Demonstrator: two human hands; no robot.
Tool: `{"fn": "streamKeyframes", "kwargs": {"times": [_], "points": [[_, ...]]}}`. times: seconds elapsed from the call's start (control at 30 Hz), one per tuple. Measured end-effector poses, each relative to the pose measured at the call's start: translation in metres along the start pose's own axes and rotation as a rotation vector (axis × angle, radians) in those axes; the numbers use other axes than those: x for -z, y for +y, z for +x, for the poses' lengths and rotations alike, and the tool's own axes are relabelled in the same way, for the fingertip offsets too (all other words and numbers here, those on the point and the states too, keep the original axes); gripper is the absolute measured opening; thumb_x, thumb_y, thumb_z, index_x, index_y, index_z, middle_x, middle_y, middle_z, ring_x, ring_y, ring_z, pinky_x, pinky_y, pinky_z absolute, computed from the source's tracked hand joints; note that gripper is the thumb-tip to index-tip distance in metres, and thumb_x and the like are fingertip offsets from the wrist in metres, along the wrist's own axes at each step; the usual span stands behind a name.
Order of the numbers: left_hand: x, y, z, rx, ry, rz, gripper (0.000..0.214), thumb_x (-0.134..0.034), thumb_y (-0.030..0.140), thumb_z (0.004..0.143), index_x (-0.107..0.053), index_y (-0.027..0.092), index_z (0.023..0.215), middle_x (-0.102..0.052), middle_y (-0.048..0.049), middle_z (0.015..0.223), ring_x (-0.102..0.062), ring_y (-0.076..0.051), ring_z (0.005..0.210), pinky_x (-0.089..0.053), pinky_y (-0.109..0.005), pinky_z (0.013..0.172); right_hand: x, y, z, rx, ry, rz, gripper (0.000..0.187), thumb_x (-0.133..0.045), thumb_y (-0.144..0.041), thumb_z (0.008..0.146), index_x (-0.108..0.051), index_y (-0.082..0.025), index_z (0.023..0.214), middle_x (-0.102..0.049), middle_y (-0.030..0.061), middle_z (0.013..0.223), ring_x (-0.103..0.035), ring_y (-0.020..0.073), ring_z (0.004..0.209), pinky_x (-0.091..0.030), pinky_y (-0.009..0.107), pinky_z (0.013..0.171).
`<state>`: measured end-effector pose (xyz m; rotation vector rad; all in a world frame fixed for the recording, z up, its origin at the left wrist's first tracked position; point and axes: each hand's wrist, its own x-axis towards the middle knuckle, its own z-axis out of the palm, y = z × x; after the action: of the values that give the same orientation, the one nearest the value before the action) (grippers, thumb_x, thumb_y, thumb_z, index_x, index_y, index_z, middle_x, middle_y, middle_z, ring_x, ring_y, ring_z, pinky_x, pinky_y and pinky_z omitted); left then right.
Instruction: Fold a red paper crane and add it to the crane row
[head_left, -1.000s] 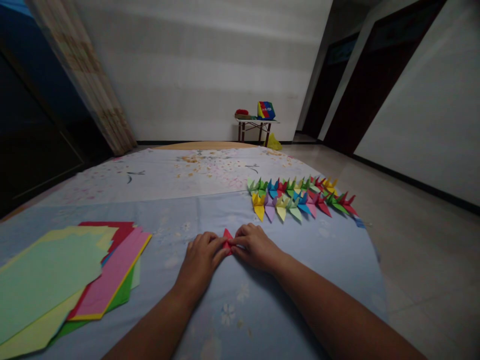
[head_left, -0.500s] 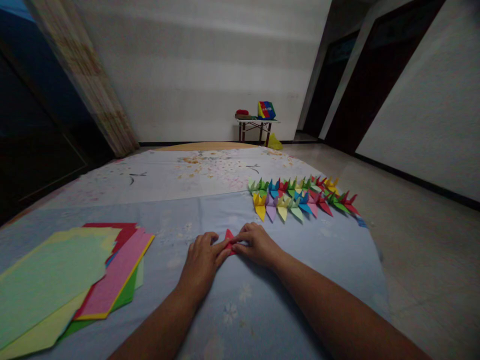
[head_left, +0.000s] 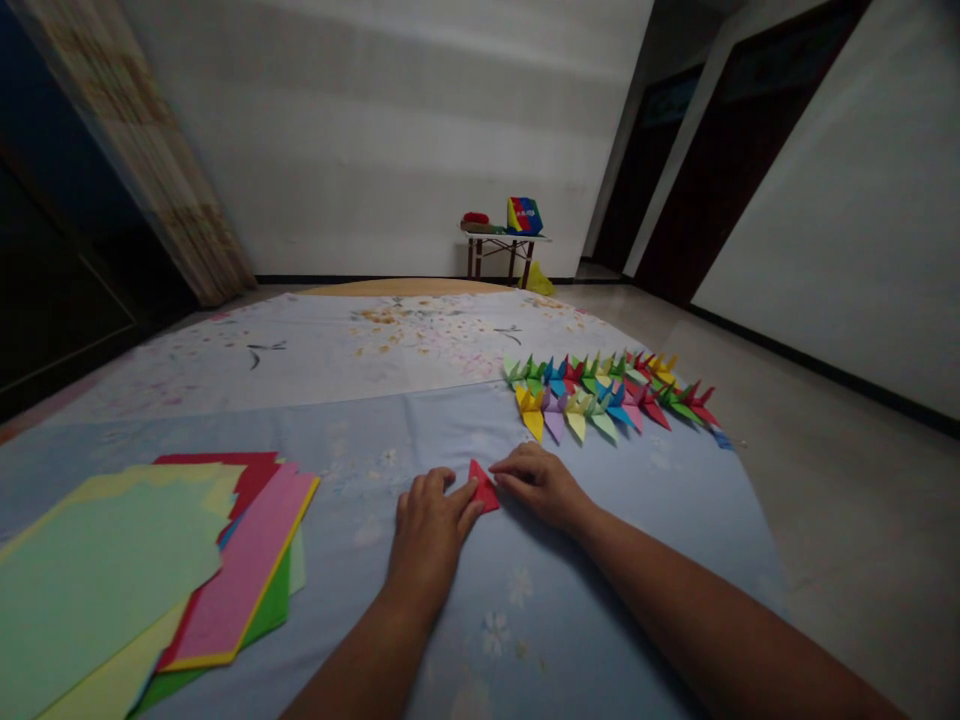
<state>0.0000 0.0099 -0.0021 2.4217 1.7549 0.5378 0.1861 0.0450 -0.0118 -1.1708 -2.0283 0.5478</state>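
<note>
A small red folded paper [head_left: 484, 490], roughly triangular with its point away from me, lies on the blue cloth. My left hand [head_left: 431, 525] has thumb and index finger on its left edge, holding it against the table. Just right of the paper is my right hand [head_left: 541, 486], fingers drawn together and fingertips close to the paper's right edge. Nothing shows between those fingers. Beyond the right hand stand rows of folded paper cranes [head_left: 577, 412] in several colours. To the left lies a fanned stack of coloured paper sheets [head_left: 112, 560], pale green on top.
A floral tablecloth [head_left: 322, 350] covers the table's far part. Past it, a small table [head_left: 504, 238] against the wall bears a colourful box [head_left: 523, 215] and a red item. A yellow bag [head_left: 540, 280] rests on the floor. The table's curved edge runs down the right.
My right hand has come off the red folded paper and moved slightly right, exposing more of it. My left hand stays on the paper. The whole view has shifted a little.
</note>
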Motion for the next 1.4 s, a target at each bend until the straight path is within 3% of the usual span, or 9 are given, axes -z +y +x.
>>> {"fn": "streamKeyframes", "kwargs": {"times": [0.17,0.43,0.6,0.7,0.77,0.83,0.97,1.17,1.4], "points": [[0.0,0.0,0.0,0.002,-0.005,-0.001,0.025,-0.054,0.032,0.084,-0.062,0.033,0.108,-0.053,-0.0047,0.109,-0.047,-0.022,0.101,-0.038,-0.037,0.086,0.001,-0.003,-0.003,0.134,-0.09,-0.097,0.015,-0.062,-0.032,0.079,-0.071,-0.026,0.09,-0.059,0.004,0.081,-0.049,0.0166,0.083,-0.036,0.032,0.078],[0.0,-0.002,0.002,-0.031,-0.001,-0.003,0.024,-0.053,0.034,0.085,-0.063,0.032,0.107,-0.054,-0.0048,0.107,-0.048,-0.022,0.099,-0.039,-0.037,0.084,-0.006,-0.01,0.004,-0.121,-0.091,-0.221,0.011,-0.06,-0.029,0.079,-0.069,-0.022,0.079,-0.058,0.0026,0.075,-0.046,0.0172,0.081,-0.031,0.032,0.077],[0.006,0.001,0.002,-0.074,0.034,0.072,0.03,-0.055,0.03,0.084,-0.059,0.027,0.114,-0.056,-0.007,0.108,-0.049,-0.023,0.1,-0.039,-0.037,0.084,-0.008,-0.007,0.005,-0.123,-0.078,-0.252,0.01,-0.06,-0.028,0.078,-0.067,-0.024,0.084,-0.058,0.0015,0.076,-0.045,0.017,0.082,-0.029,0.03,0.076],[0.013,0.012,-0.002,-0.123,0.072,0.165,0.029,-0.055,0.025,0.084,-0.059,0.025,0.112,-0.057,-0.0079,0.113,-0.048,-0.024,0.105,-0.036,-0.04,0.088,-0.01,-0.005,0.006,-0.119,-0.085,-0.261,0.01,-0.061,-0.027,0.077,-0.067,-0.024,0.084,-0.058,0.0015,0.077,-0.044,0.0167,0.082,-0.028,0.029,0.076],[0.015,0.023,-0.007,-0.159,0.026,0.221,0.026,-0.053,0.024,0.084,-0.06,0.023,0.109,-0.06,-0.0075,0.112,-0.05,-0.024,0.104,-0.034,-0.042,0.09,-0.012,-0.004,0.007,-0.124,-0.081,-0.27,0.01,-0.061,-0.028,0.076,-0.067,-0.024,0.084,-0.059,0.0017,0.078,-0.045,0.0166,0.081,-0.028,0.029,0.076],[0.014,0.033,-0.014,-0.164,-0.042,0.261,0.026,-0.053,0.027,0.084,-0.061,0.021,0.109,-0.062,-0.0082,0.108,-0.051,-0.025,0.102,-0.032,-0.044,0.091,-0.012,-0.002,0.008,-0.121,-0.078,-0.277,0.011,-0.061,-0.029,0.076,-0.067,-0.024,0.084,-0.059,0.0015,0.078,-0.045,0.0167,0.082,-0.028,0.029,0.076],[0.007,0.046,-0.026,-0.104,-0.067,0.279,0.042,-0.047,0.042,0.086,-0.055,0.017,0.118,-0.06,-0.012,0.116,-0.049,-0.028,0.108,-0.028,-0.048,0.095,-0.01,-0.002,0.008,-0.106,-0.095,-0.28,0.013,-0.061,-0.03,0.077,-0.067,-0.024,0.086,-0.06,0.0019,0.08,-0.046,0.0167,0.083,-0.028,0.029,0.078],[0.003,0.045,-0.032,-0.048,-0.07,0.265,0.046,-0.043,0.044,0.087,-0.049,0.021,0.126,-0.054,-0.0118,0.126,-0.045,-0.029,0.116,-0.025,-0.05,0.096,-0.006,-0.006,0.008,-0.12,-0.112,-0.257,0.021,-0.059,-0.041,0.079,-0.068,-0.024,0.087,-0.06,0.0031,0.083,-0.047,0.0177,0.086,-0.029,0.029,0.078],[0.004,0.04,-0.031,-0.043,-0.086,0.196,0.043,-0.044,0.039,0.086,-0.049,0.023,0.126,-0.053,-0.0106,0.129,-0.042,-0.029,0.119,-0.025,-0.052,0.096,-0.009,-0.009,0.01,-0.16,-0.127,-0.347,0.017,-0.06,-0.037,0.079,-0.065,-0.024,0.088,-0.061,0.004,0.086,-0.045,0.0195,0.089,-0.029,0.031,0.078]]}}
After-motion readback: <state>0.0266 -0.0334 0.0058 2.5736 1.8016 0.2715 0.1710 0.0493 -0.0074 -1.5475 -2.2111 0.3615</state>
